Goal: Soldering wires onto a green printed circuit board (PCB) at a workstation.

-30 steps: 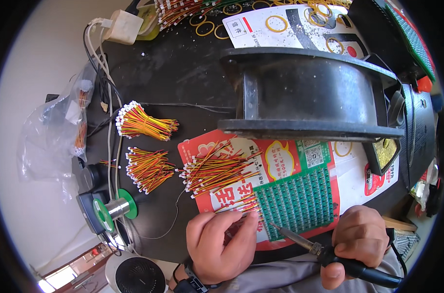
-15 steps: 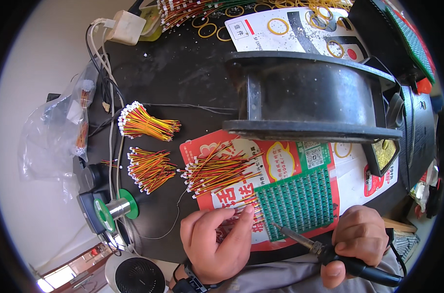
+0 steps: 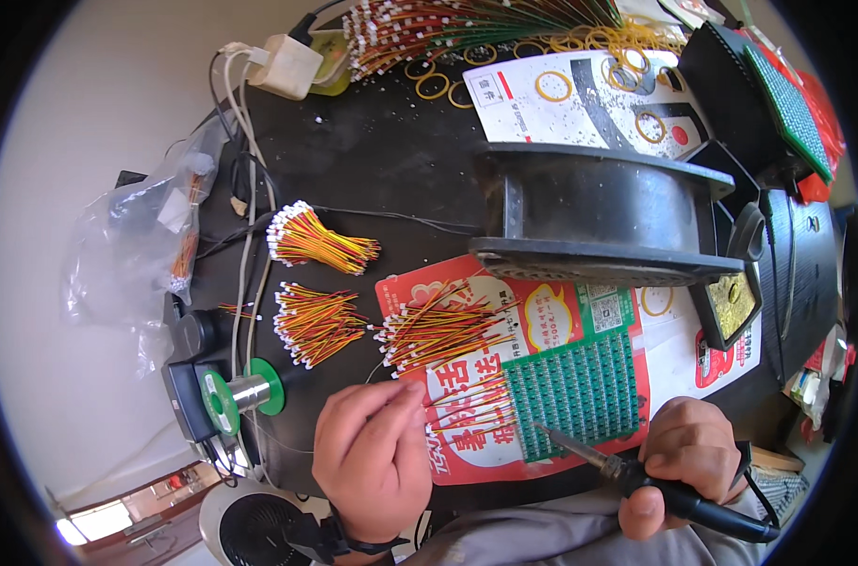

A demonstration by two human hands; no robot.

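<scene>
My right hand (image 3: 690, 453) grips a black-handled soldering iron (image 3: 674, 505). Its metal tip lies over the lower left part of a green circuit board panel (image 3: 575, 391). Several thin red, black and yellow wires (image 3: 471, 406) run leftward from the panel's left edge. At their left ends is my left hand (image 3: 377, 462), thumb and fingertips pinched together; what is between them is too small to make out. Just above it, a loose pile of connector wires (image 3: 438, 335) lies on the red printed sheet (image 3: 476, 472) under the panel.
A big black fan-like housing (image 3: 599, 208) stands behind the panel. Two wire bundles (image 3: 321, 241) (image 3: 316, 325) lie to the left, near a green solder spool (image 3: 245, 396). A sponge tray (image 3: 731, 307) sits at right. Rubber bands (image 3: 553, 87) and more wires (image 3: 467, 38) are at the back.
My left hand has moved left, off the panel's edge, uncovering the wires there, and its fingers have come together. The iron stays near the panel's lower left. The whole view has shifted slightly.
</scene>
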